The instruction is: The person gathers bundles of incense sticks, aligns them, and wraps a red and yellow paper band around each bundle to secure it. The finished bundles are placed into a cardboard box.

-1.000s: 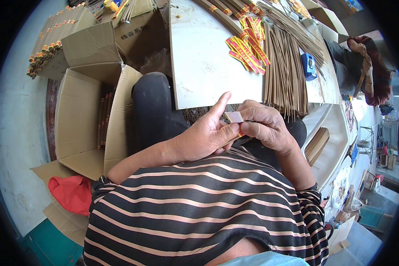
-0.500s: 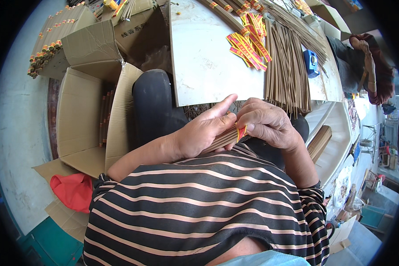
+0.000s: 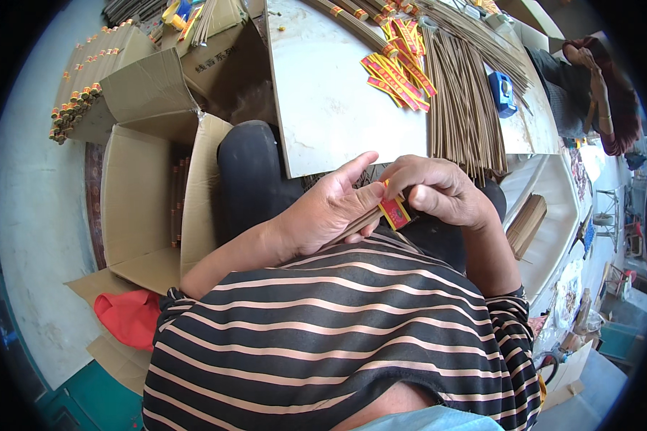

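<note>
In front of my striped shirt, my left hand (image 3: 322, 212) is closed round a bundle of thin brown incense sticks (image 3: 361, 225), its thumb lying along the top. A red and yellow paper label (image 3: 395, 214) sits at the far end of the bundle, its printed face turned up. My right hand (image 3: 449, 197) bends over that label, the curled fingers at its upper edge and the thumb a little to the right. The underside of the bundle is hidden by the left hand.
Ahead, a white table (image 3: 331, 108) bears loose labels (image 3: 399, 80), a spread of incense sticks (image 3: 466, 108) and a blue tape measure (image 3: 503, 95). An open cardboard box (image 3: 142, 194) stands left, finished bundles (image 3: 86, 79) behind it. Another person (image 3: 598, 90) is at the far right.
The right hand has shifted slightly and its thumb has moved away from the label. More of the label's face now shows. The left hand keeps its hold on the bundle.
</note>
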Demonstrator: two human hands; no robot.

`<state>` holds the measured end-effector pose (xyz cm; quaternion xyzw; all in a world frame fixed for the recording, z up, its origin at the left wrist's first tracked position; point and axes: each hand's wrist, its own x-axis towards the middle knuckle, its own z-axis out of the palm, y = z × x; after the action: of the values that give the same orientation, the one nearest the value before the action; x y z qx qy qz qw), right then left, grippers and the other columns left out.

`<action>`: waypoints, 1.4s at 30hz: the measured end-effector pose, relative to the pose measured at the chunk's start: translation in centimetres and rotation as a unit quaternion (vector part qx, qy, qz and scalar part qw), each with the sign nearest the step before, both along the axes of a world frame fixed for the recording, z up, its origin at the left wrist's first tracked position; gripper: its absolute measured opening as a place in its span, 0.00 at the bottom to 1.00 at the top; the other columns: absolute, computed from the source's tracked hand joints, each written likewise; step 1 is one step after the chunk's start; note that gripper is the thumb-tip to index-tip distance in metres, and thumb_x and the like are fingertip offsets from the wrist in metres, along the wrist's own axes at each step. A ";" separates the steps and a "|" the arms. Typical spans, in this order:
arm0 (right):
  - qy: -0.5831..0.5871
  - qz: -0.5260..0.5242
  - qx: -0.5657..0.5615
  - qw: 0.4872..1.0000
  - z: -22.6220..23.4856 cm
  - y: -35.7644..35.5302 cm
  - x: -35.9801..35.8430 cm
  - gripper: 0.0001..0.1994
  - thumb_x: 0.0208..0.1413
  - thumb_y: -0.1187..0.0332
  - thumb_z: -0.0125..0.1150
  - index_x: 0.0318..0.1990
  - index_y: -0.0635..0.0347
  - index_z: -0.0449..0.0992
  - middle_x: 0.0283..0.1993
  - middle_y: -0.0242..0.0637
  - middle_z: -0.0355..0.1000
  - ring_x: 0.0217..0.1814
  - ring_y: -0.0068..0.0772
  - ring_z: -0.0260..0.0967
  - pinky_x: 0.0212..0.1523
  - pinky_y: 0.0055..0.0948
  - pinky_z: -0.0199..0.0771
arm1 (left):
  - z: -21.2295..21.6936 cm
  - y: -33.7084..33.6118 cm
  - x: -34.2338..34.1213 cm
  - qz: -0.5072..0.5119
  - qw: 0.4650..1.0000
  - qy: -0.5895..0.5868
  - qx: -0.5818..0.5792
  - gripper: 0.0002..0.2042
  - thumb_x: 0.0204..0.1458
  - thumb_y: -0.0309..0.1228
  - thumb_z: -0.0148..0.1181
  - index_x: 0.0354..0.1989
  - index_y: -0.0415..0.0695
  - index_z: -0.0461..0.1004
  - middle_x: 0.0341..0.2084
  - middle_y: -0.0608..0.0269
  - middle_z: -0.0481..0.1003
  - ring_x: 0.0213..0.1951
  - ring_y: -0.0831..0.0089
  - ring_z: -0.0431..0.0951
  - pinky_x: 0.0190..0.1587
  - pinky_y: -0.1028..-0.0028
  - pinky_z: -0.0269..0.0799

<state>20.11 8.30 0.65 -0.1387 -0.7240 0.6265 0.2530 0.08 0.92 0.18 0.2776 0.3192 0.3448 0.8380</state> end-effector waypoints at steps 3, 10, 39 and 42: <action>-0.031 -0.134 -0.040 0.990 0.0 -1.0 -0.1 0.29 0.56 0.43 0.45 0.45 0.66 0.66 0.39 0.38 0.68 0.42 0.30 0.66 0.45 0.30 0.65 | -0.4 -0.2 -0.4 0.040 0.998 0.042 0.008 0.35 0.57 0.39 0.49 0.65 0.40 0.36 0.26 0.59 0.68 0.22 0.82 0.66 0.21 0.85 0.63; -0.165 -0.235 -0.128 0.949 -0.1 -4.8 -2.0 0.21 0.48 0.53 0.64 0.31 0.68 0.73 0.24 0.33 0.67 0.27 0.19 0.62 0.29 0.21 0.66 | -0.2 -0.5 -0.4 0.101 0.979 0.155 0.085 0.35 0.56 0.42 0.51 0.63 0.37 0.40 0.19 0.65 0.67 0.17 0.85 0.63 0.18 0.86 0.59; -0.071 -0.243 -0.111 0.961 -1.4 -3.4 -2.6 0.12 0.48 0.64 0.66 0.31 0.61 0.70 0.23 0.26 0.64 0.24 0.15 0.58 0.24 0.17 0.63 | -1.4 0.6 -1.1 0.011 0.998 -0.068 0.004 0.17 0.61 0.43 0.37 0.46 0.42 0.60 0.20 0.58 0.67 0.14 0.78 0.64 0.16 0.84 0.62; 0.024 -0.252 -0.093 0.963 -1.5 -2.8 -3.0 0.17 0.46 0.63 0.67 0.39 0.61 0.71 0.27 0.26 0.62 0.28 0.15 0.58 0.29 0.16 0.63 | -2.2 1.2 -1.1 -0.026 0.992 -0.127 0.002 0.17 0.61 0.44 0.37 0.46 0.42 0.59 0.20 0.56 0.67 0.14 0.77 0.65 0.16 0.83 0.64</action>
<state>17.16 5.49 -0.87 -0.3243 -0.5978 0.6102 0.4064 -1.05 2.13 -1.98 0.2417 0.2020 0.3558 0.8799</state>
